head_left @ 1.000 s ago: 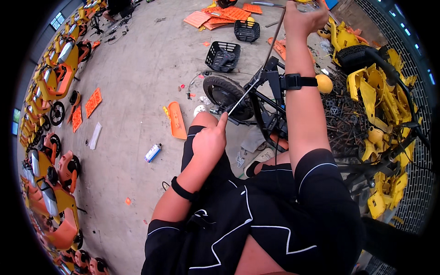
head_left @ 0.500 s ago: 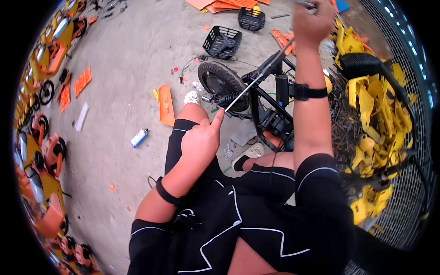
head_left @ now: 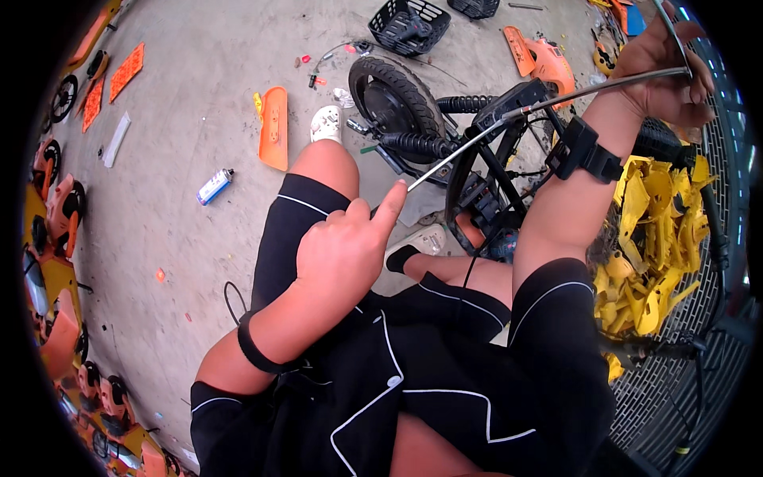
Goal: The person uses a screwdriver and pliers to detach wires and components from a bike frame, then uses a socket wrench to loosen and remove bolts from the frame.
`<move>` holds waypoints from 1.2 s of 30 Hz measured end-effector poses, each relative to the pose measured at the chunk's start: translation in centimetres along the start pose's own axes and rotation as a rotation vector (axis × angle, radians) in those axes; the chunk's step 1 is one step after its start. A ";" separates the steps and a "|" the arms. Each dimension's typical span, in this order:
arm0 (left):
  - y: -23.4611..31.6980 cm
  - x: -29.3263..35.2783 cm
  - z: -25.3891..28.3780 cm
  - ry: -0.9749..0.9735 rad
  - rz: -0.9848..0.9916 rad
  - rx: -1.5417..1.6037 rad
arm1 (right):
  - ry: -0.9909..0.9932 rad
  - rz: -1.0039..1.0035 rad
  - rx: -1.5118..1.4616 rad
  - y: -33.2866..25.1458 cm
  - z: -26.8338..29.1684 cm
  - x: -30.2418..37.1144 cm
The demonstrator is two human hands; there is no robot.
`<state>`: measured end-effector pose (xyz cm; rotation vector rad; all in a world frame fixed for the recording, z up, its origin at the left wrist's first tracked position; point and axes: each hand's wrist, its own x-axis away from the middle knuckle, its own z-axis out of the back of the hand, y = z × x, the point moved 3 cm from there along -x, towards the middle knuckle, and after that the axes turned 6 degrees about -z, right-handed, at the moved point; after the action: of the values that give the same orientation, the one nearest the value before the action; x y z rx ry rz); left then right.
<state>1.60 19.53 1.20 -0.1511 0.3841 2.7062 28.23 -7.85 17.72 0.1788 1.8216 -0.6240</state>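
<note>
A long metal wrench [head_left: 469, 145] with a bent handle slants across the view over a stripped black scooter frame [head_left: 509, 111]. My left hand [head_left: 342, 246] is closed at its thin lower end, the index finger stretched along the tip and the thumb hidden. At the upper right, my right hand [head_left: 664, 71] has its fingers loosely curled around the handle end, palm partly facing up. The rod passes in front of my right wrist. Below the rod are the frame's black wheel [head_left: 395, 99] and a coil-spring shock absorber [head_left: 417, 145], close to my knee.
Yellow plastic panels [head_left: 656, 238] are heaped at the right beside metal grating [head_left: 664, 397]. A spray can [head_left: 215, 187] and an orange panel [head_left: 273, 127] lie on the floor at the left. Black basket [head_left: 409, 28] stands ahead. Orange scooters [head_left: 60, 334] line the left edge.
My right hand has moved right, with its fingers loosened and the bent handle now showing. The rod is tilted flatter. The view has shifted, with the frame appearing nearer.
</note>
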 end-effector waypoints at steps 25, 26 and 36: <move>0.5 1.3 0.7 0.078 -0.085 0.019 | 0.697 -0.732 0.010 -2.1 -3.1 -0.8; 0.5 1.3 0.6 0.070 -0.089 0.012 | 0.610 -0.807 -0.026 -2.4 -3.1 -0.7; 0.3 1.3 0.1 0.079 -0.071 0.068 | 1.081 -0.311 0.810 -2.6 -3.8 -0.9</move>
<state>0.26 19.76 1.17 -0.2476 0.4848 2.6197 24.22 -7.97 20.20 0.9258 2.5113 -1.7046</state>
